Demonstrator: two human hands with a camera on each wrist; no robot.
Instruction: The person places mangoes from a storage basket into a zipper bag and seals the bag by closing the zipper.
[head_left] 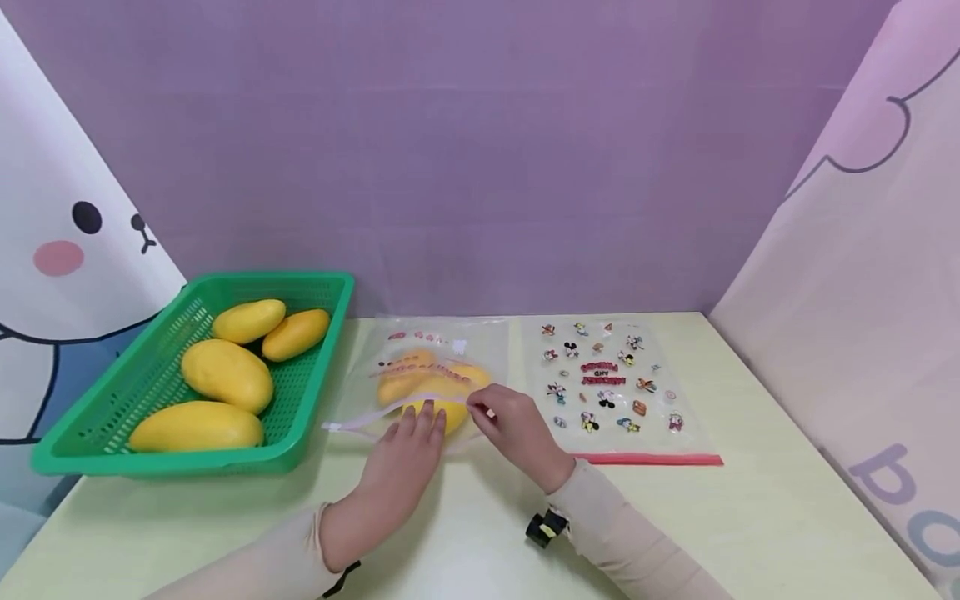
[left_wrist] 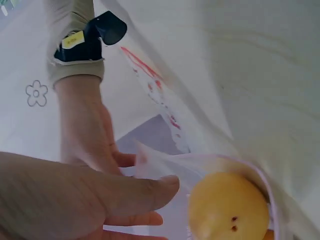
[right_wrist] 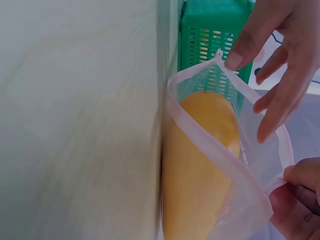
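A clear zip bag (head_left: 362,373) with a pinkish lip lies on the table, its mouth gaping toward me. Several yellow mangoes are inside it; the nearest mango (right_wrist: 197,165) sits just within the mouth. At the right end of the lip, my right hand (head_left: 525,429) pinches the bag's edge between thumb and fingers. My left hand (head_left: 402,471) reaches over the mouth with its fingers extended, close to the nearest mango. In the right wrist view the left thumb is near the lip's far corner; whether it touches is unclear.
To the left stands a green basket (head_left: 317,417) with several loose mangoes (head_left: 227,375). A second clear bag (head_left: 517,482) printed with cartoon figures and edged by a red zip strip (head_left: 652,459) lies flat at the right. A purple backdrop (head_left: 525,167) rises behind the table.
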